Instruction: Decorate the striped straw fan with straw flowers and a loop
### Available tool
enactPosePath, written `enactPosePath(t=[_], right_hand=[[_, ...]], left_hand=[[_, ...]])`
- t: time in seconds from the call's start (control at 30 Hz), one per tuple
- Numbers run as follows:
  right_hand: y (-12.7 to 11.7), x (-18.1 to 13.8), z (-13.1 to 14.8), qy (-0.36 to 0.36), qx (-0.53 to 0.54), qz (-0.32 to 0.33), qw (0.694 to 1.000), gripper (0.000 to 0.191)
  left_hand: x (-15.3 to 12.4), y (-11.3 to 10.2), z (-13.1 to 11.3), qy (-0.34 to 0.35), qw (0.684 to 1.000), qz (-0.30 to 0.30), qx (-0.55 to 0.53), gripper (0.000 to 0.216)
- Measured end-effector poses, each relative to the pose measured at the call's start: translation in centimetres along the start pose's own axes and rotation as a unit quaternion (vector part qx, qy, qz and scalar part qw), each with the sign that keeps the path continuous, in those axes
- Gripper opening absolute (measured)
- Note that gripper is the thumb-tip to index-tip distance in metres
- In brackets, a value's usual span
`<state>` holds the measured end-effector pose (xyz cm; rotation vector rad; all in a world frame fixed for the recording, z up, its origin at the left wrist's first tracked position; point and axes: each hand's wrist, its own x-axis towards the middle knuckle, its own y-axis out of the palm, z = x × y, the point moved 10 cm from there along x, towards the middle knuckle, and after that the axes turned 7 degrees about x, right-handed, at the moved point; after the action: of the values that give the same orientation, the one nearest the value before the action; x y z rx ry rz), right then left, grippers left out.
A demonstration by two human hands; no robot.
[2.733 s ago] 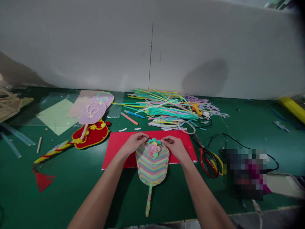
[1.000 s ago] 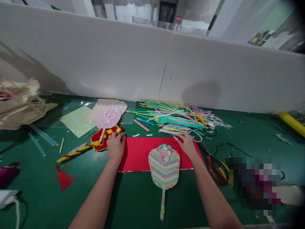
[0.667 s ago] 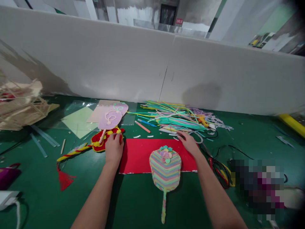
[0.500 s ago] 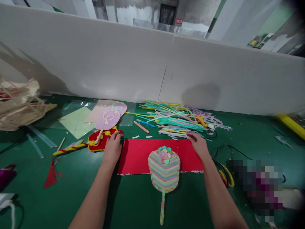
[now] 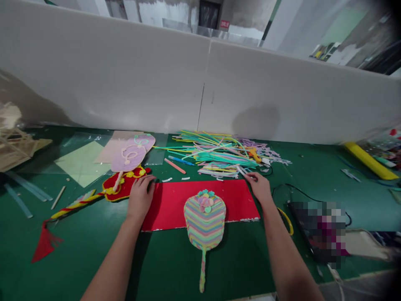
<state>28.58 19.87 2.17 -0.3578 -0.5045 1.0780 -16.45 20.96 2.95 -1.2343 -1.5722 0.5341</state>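
Observation:
A striped pastel fan (image 5: 204, 223) with paper-like flowers at its top and a wrapped handle lies partly on a red board (image 5: 169, 200). My left hand (image 5: 140, 195) rests at the board's left end, fingers loosely bent and holding nothing visible. Just beside it is a red fan (image 5: 117, 188) with yellow trim and a twisted yellow-and-red handle, partly overlapped by a lilac fan (image 5: 133, 152). At the board's upper right corner, my right hand (image 5: 259, 186) pinches pale strips (image 5: 241, 170) between thumb and fingers. Their exact number is hard to tell.
A pile of coloured strips (image 5: 216, 152) lies behind the board, with an orange-handled tool (image 5: 254, 154) on its right side. Pens (image 5: 175, 165) and small white scraps (image 5: 185, 178) lie in front. A white partition (image 5: 150, 83) borders the green table (image 5: 169, 267); cables run at right.
The view has shifted right, so the table's things sit further left. My right hand's fingertips now have pale strips showing between them. My left hand stays by the board's left end.

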Motion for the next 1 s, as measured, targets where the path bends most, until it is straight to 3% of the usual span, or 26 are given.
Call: enactPosePath(t=[0.1,0.2,0.3,0.43,0.6,0.8,1.0], right_hand=[[-1.5,-0.3,1.2,0.015,0.069,-0.037,0.997,0.037],[-2.2,-1.5,3.3,0.021,0.14,-0.059,0.988,0.036],[-0.8,-3.8,5.3,0.049,0.305,-0.03,0.95,0.031],[2.3,-7.9,7.7,0.097,0.357,0.047,0.928,0.022],[4.9,-11.3,8.8,0.126,0.372,0.124,0.911,0.022],[4.9,-11.7,7.9,0.141,0.401,0.108,0.899,0.021],[5.5,-12.1,6.7,0.194,0.46,0.087,0.862,0.023]], left_hand=[[0.0,-0.8,-2.8,-0.004,0.998,0.001,-0.056,0.024],[-0.4,-1.0,-6.6,-0.024,0.991,0.04,-0.127,0.024],[-1.3,-0.3,-10.6,-0.051,0.967,0.094,-0.23,0.026],[-2.6,1.8,-14.8,-0.094,0.909,0.174,-0.367,0.037],[-3.1,3.0,-17.0,-0.127,0.855,0.212,-0.456,0.033],[-4.4,4.9,-18.4,-0.175,0.726,0.289,-0.599,0.023],[-5.8,6.5,-19.3,-0.237,0.627,0.266,-0.692,0.019]])
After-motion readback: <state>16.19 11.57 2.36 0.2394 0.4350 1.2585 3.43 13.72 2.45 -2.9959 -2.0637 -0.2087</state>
